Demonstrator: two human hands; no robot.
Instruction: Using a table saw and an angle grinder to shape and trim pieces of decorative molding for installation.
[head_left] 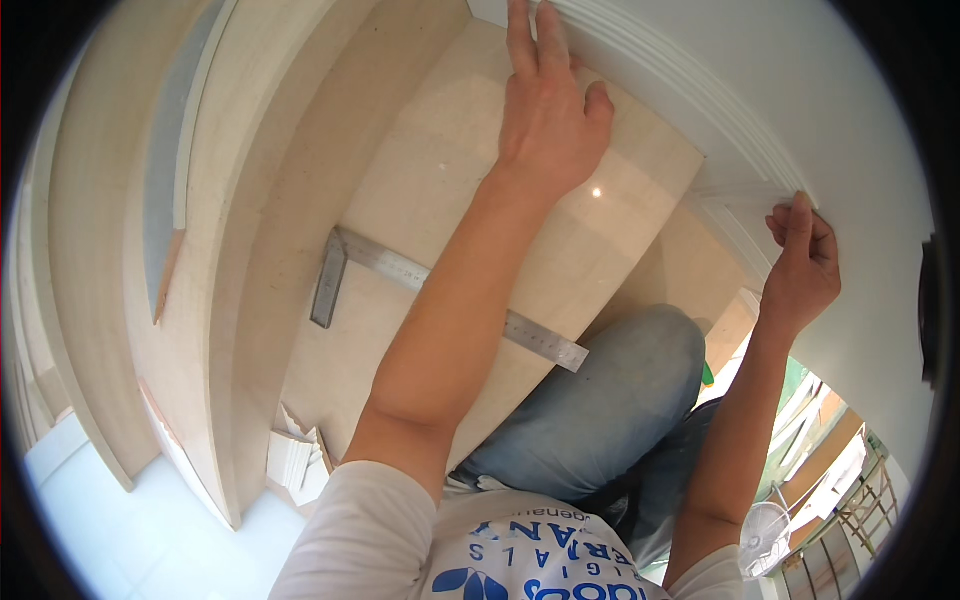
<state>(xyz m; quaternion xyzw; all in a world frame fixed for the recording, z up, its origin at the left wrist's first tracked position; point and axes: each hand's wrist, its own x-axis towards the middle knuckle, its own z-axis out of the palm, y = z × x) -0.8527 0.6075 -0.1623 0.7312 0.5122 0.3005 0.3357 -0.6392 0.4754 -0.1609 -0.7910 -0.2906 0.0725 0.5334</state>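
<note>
Grip of right hand [803, 270]: fingers curled, thumb up, tips at the lower end of a white ridged molding strip [690, 95]. Can't tell if the strip is pinched or only pressed. Left hand [555, 125]: released, not closed around anything; two fingers stretched out toward the strip's far end at the top edge, thumb spread to the right. Fingertip contact there too close to the frame edge to confirm. Strip runs slantwise between both hands, along a white wall [840, 110].

Under left forearm: metal try square [385, 262] flat on a glossy beige slab [610, 230], blade partly hidden by the arm, short thick leg at the left end, other end just beside a knee in blue jeans [620, 390]. Bright light spot on slab near left wrist.

Left of slab: upright beige boards [290, 150], gray strip [170, 190] along one of them. Cut molding offcuts [297, 460], white, bunched near left sleeve. Pale floor [200, 525] lower left.

Bottom: white T-shirt [540, 550], blue print. Lower right, beyond right arm: white round fan [765, 528], mixed clutter, blurry. Dark object [929, 310] at far right rim, kind unclear.
</note>
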